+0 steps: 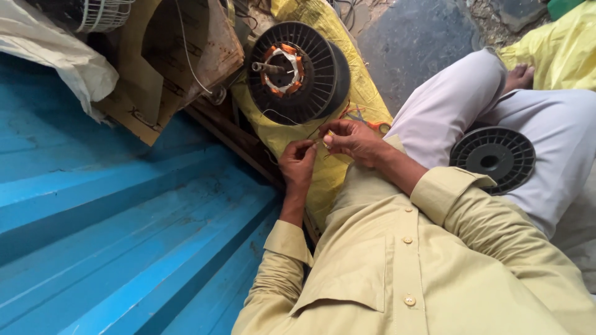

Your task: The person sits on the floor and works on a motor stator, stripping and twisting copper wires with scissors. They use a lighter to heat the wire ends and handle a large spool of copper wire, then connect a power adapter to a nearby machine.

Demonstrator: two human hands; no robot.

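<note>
at the far left a white sack (59,59) slumps over a blue metal sheet (112,217) that fills the left side, its ridges running toward the near edge. just right of the sack, rusty cardboard and board scraps (167,56) lean against each other, with a wire fan guard (102,12) showing at the far edge. next comes a black motor stator (295,71), set on its side on a yellow sack (347,93) so its open face and shaft point at the person; orange windings with white sleeving show in its core, which looks handy for reaching the leads. near it, the left hand (297,164) has thumb and forefinger pinched narrow on a thin wire (320,142), and the right hand (354,141), just beside it, pinches the same wire from the other side, the 2 sets of fingertips almost touching. held close and taut like this, the wire seems steadied for fine work. a thin strand runs from the hands up toward the stator. orange-handled scissors (372,124) lie just beyond the right hand. further right, a black spool (493,158) rests on the person's lap, within reach
</note>
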